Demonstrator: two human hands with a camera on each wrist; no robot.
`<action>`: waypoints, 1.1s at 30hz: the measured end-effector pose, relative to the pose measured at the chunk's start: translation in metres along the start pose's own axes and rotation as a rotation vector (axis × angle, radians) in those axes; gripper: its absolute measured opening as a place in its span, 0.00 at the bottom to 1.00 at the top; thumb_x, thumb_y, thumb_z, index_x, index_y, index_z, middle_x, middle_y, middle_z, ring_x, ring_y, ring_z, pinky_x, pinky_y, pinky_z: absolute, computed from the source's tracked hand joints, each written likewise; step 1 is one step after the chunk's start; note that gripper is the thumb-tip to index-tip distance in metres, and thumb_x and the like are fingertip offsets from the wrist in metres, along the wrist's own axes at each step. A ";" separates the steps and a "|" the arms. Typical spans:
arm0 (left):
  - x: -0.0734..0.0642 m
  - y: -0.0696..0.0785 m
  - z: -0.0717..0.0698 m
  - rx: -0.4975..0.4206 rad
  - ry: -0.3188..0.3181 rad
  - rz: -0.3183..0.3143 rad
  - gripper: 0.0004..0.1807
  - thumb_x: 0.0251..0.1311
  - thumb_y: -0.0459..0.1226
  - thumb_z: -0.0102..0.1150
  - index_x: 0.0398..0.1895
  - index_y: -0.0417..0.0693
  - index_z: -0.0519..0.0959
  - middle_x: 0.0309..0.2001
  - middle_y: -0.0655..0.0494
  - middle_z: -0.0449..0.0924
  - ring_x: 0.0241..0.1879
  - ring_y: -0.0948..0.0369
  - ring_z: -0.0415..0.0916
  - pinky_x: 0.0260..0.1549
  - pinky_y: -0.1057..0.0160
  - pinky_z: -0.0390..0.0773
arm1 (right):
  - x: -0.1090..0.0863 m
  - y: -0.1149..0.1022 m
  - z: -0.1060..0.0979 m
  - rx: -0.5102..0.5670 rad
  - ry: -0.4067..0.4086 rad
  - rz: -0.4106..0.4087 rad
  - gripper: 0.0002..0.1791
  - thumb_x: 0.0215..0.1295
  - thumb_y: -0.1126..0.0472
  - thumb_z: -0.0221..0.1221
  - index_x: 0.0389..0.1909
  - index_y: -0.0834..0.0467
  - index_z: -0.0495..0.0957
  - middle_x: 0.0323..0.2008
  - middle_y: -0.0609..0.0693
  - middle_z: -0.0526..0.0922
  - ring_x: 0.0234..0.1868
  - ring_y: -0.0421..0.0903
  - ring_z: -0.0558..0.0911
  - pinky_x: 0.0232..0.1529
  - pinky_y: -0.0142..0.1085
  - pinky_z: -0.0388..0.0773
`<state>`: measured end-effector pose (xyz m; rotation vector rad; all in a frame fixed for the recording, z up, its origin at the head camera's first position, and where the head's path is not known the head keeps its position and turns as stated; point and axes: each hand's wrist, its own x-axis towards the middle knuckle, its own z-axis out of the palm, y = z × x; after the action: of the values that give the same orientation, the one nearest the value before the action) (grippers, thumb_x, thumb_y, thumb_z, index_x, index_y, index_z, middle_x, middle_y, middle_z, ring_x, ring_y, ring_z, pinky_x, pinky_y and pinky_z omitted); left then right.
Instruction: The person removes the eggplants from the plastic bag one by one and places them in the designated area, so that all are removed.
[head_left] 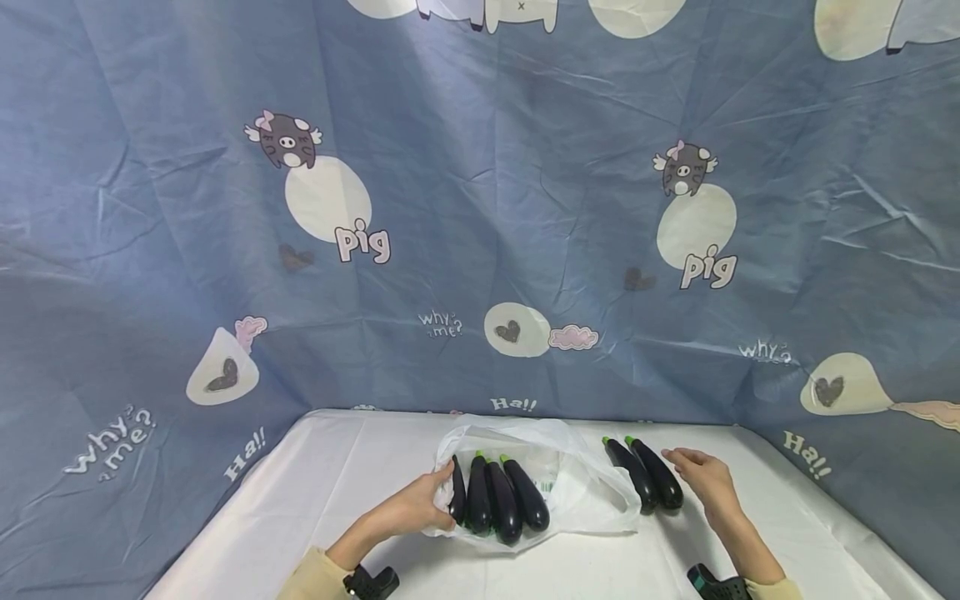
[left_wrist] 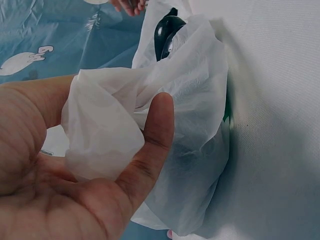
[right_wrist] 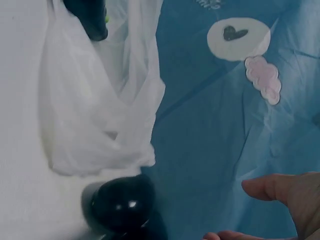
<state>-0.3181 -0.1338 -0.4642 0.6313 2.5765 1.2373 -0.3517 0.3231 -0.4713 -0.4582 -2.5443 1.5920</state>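
Note:
A white plastic bag [head_left: 585,498] lies on the table with its mouth spread, and several dark eggplants [head_left: 504,504] with green stem ends lie side by side in it. At the bag's left edge, my left hand [head_left: 420,502] holds the film, which drapes between thumb and fingers in the left wrist view [left_wrist: 102,125]. Two more eggplants [head_left: 660,477] lie on the table just right of the bag. My right hand [head_left: 702,477] is beside them on their right, fingers extended and holding nothing. In the right wrist view its thumb [right_wrist: 265,187] stands apart from the other fingers.
The table [head_left: 337,467] has a white cover. Behind it and at both sides hangs a blue cloth [head_left: 465,208] printed with pigs and words. Dark devices [head_left: 371,583] are strapped to both wrists.

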 end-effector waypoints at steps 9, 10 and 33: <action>0.000 -0.001 0.002 -0.010 0.002 -0.002 0.54 0.39 0.31 0.69 0.70 0.24 0.51 0.71 0.27 0.52 0.70 0.37 0.54 0.62 0.40 0.62 | -0.027 -0.027 0.007 -0.012 -0.030 -0.051 0.42 0.65 0.42 0.55 0.65 0.72 0.64 0.63 0.72 0.68 0.63 0.66 0.70 0.63 0.59 0.64; 0.000 -0.001 0.002 -0.013 0.002 -0.003 0.54 0.39 0.31 0.69 0.70 0.23 0.51 0.71 0.27 0.52 0.70 0.37 0.53 0.62 0.40 0.61 | -0.028 -0.029 0.009 -0.020 -0.036 -0.058 0.41 0.65 0.42 0.55 0.65 0.72 0.64 0.63 0.72 0.69 0.63 0.66 0.70 0.63 0.59 0.64; -0.002 0.002 0.003 -0.006 0.005 -0.003 0.53 0.38 0.30 0.68 0.70 0.23 0.51 0.72 0.28 0.50 0.71 0.37 0.50 0.63 0.39 0.60 | -0.057 -0.049 0.040 -0.073 -0.119 -0.143 0.44 0.59 0.35 0.58 0.65 0.65 0.68 0.62 0.67 0.72 0.63 0.64 0.71 0.61 0.54 0.69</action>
<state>-0.3147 -0.1317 -0.4644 0.6240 2.5752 1.2471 -0.3171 0.2519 -0.4416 -0.1870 -2.6609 1.5242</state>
